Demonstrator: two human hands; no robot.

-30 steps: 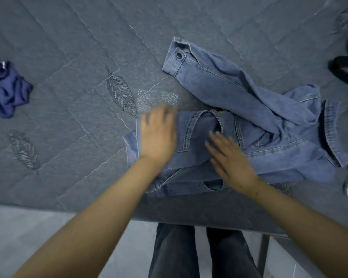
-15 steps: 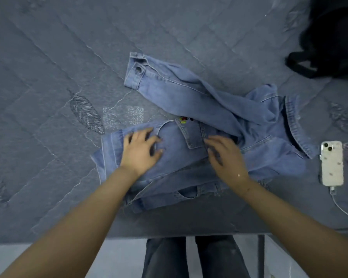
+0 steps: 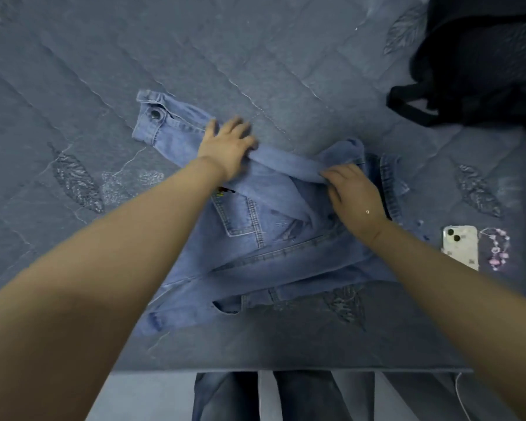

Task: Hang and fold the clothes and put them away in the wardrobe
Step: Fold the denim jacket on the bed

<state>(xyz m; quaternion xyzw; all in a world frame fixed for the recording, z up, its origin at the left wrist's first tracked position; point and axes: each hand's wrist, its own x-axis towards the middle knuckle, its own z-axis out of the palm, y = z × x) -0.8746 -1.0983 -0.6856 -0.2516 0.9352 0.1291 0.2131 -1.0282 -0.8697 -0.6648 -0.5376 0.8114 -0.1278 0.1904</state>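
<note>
Denim jacket (image 3: 264,238) lies near the front edge of the quilted bed (image 3: 73,86), left hand (image 3: 225,147) and right hand (image 3: 354,196) both gripping its sleeve (image 3: 176,129).

Denim jacket (image 3: 274,244) — light blue, partly folded — is seen lying flat on the quilted grey bedspread, near its front edge. One sleeve (image 3: 176,132) is stretched out to the upper left, its cuff (image 3: 148,118) fastened with a dark metal button. A chest pocket (image 3: 240,215) with visible stitching faces up at the centre. The collar (image 3: 390,183) lies on the right side — the hem is turned toward the bed edge.
</note>
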